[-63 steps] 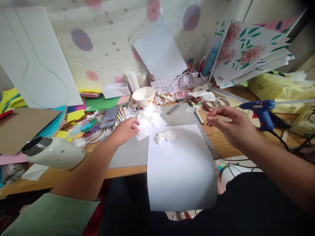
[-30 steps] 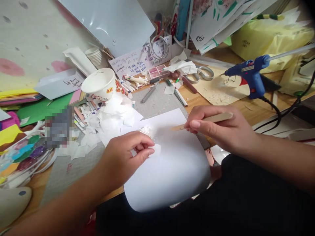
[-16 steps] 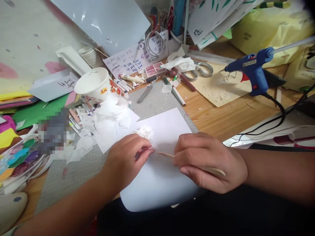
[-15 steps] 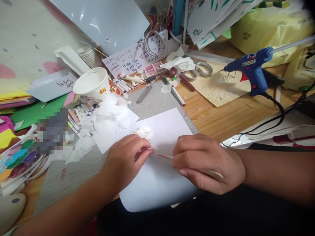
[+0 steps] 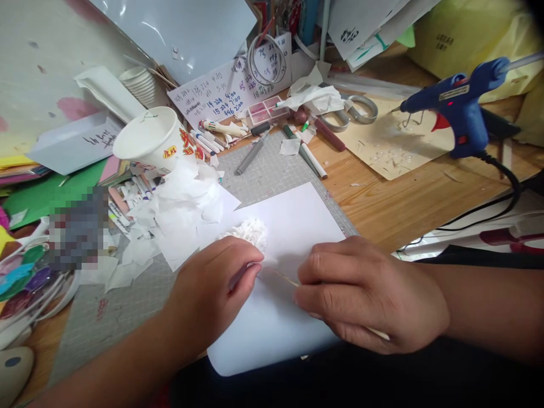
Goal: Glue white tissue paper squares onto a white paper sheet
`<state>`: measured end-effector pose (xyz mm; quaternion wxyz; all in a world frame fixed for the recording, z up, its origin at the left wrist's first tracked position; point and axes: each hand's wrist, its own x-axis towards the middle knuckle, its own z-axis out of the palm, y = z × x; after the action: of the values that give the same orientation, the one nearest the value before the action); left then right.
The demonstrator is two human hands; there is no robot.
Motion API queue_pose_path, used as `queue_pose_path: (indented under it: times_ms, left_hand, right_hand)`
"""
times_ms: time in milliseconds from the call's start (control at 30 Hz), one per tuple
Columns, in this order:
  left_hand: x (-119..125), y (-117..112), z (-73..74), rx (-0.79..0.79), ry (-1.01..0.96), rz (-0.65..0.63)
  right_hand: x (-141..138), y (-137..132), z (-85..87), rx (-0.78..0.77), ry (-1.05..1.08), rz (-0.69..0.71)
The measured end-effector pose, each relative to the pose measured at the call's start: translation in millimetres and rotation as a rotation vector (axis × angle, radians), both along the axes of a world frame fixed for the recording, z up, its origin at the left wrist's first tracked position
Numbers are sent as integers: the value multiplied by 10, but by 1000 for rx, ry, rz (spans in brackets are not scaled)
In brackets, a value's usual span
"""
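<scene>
A white sheet of paper (image 5: pixel 297 221) lies on a grey cutting mat (image 5: pixel 272 170) and hangs over the desk's front edge. A small crumpled white tissue cluster (image 5: pixel 250 231) sits on it. My left hand (image 5: pixel 212 292) is pinched shut just below the cluster, on something too small to make out. My right hand (image 5: pixel 365 292) is closed round a thin wooden stick (image 5: pixel 283 276), whose tip points at the left fingertips. The two hands almost touch.
A pile of white tissue scraps (image 5: pixel 178 209) and a paper cup (image 5: pixel 148 139) lie to the left. Pens (image 5: pixel 255 156), scissors (image 5: pixel 352 113) and a blue glue gun (image 5: pixel 463 113) with its cord lie behind and to the right. Coloured paper is stacked at the far left.
My left hand took a tissue scrap from the pile and brought it onto the sheet. My right hand came down with the stick to meet it. The view has moved closer.
</scene>
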<state>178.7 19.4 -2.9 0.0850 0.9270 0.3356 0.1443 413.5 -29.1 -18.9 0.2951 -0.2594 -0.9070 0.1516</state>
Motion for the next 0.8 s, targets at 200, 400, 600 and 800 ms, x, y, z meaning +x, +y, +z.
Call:
queue_pose_path:
  times_ms: [200, 400, 600, 800]
  left_hand:
    - [4, -10, -25, 60, -3, -33]
    - [-13, 0, -63, 75, 15, -30]
    - [-64, -28, -45, 87, -4, -144]
    - [-89, -55, 12, 142, -26, -251]
  right_hand:
    - [-41, -19, 29, 36, -83, -45]
    - [-96, -40, -1, 107, -132, -109]
    - [-121, -50, 0, 153, -148, -122]
    - [-157, -54, 27, 148, -197, -107]
